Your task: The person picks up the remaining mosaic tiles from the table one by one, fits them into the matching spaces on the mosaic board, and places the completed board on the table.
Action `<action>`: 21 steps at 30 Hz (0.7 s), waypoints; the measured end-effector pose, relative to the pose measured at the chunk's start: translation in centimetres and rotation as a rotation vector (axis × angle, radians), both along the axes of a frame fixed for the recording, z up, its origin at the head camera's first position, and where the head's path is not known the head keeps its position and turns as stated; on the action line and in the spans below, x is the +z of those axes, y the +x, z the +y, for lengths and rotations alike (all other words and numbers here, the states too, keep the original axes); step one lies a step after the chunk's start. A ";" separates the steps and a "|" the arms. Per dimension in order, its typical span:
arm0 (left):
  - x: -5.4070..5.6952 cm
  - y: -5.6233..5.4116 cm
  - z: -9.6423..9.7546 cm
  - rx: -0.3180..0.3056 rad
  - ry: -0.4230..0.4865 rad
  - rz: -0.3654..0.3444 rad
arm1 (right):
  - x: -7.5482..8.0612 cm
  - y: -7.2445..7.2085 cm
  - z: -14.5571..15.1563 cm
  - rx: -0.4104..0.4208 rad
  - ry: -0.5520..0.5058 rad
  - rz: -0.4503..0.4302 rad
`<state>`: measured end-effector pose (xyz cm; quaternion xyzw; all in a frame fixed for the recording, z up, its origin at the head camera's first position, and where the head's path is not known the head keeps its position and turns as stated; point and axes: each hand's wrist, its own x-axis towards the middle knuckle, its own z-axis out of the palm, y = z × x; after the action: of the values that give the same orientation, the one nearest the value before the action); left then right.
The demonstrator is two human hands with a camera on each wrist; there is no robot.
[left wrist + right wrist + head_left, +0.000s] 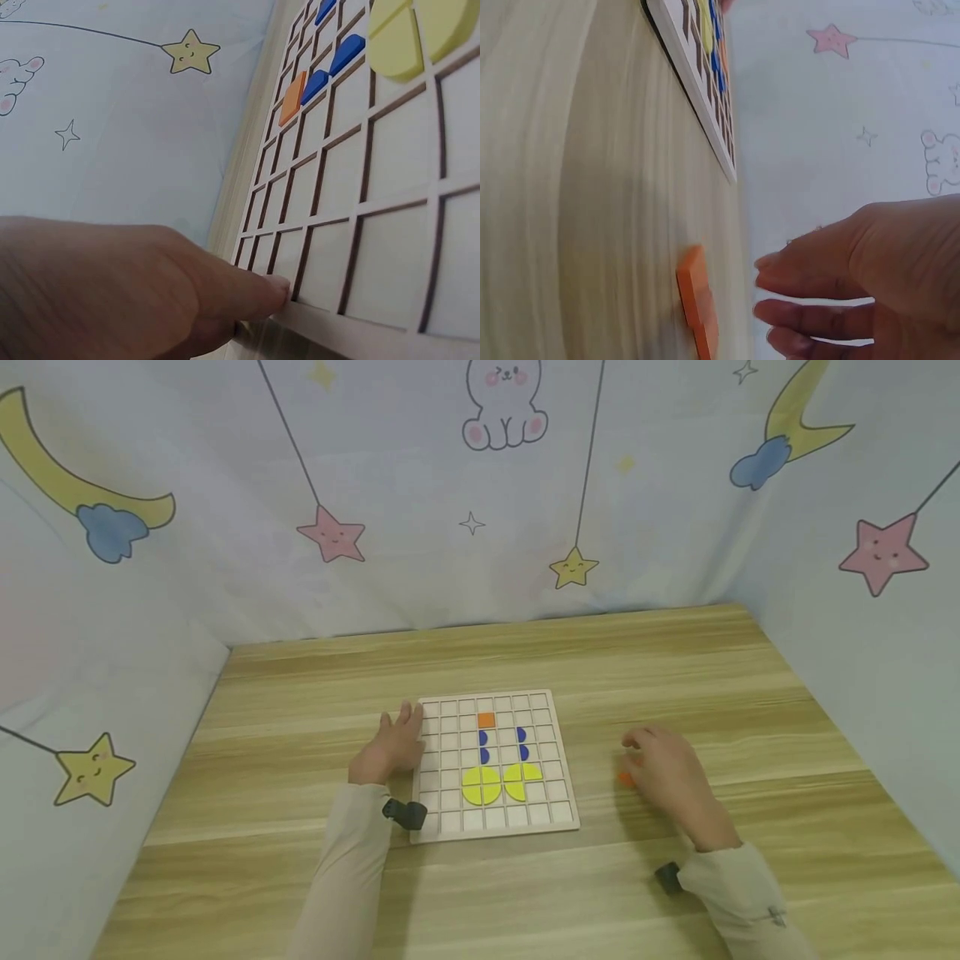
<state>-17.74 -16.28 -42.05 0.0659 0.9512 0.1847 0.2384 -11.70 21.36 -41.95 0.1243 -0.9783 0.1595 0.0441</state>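
While the right hand (667, 768) hung above the table (300, 693), at three o'clock from the gridded board (495, 834), its fingers were loosely bent, a narrow gap off the thumb, holding nothing visible. Near them lay orange pieces (694, 289), perhaps two, though the overlap made counting hard; that spot seemed chosen for easy reach. The left hand (390, 745), fingers spread, touched the board's rim towards ten o'clock, presumably steadying it. Inside the grid, whose raised bars likely stopped sliding, yellow quarter-rounds (471, 793) made one full disc and another lacking its four o'clock quarter. Beyond them stood two columns of blue half-rounds (523, 752), then an orange square (486, 720) towards twelve. Farthest hung a patterned cloth (420, 585).
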 end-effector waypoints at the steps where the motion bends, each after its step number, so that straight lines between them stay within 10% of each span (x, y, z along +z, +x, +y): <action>1: 0.0 0.0 0.0 0.000 0.000 -0.001 | 0.1 0.0 0.3 -0.013 0.004 -0.011; 21: 0.4 0.2 0.2 0.016 -0.007 -0.008 | -0.2 -0.2 4.2 -0.127 0.075 -0.155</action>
<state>-17.54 -16.11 -41.60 0.0567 0.9514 0.1835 0.2409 -11.88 25.52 -42.14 0.0511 -0.9900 0.1287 -0.0266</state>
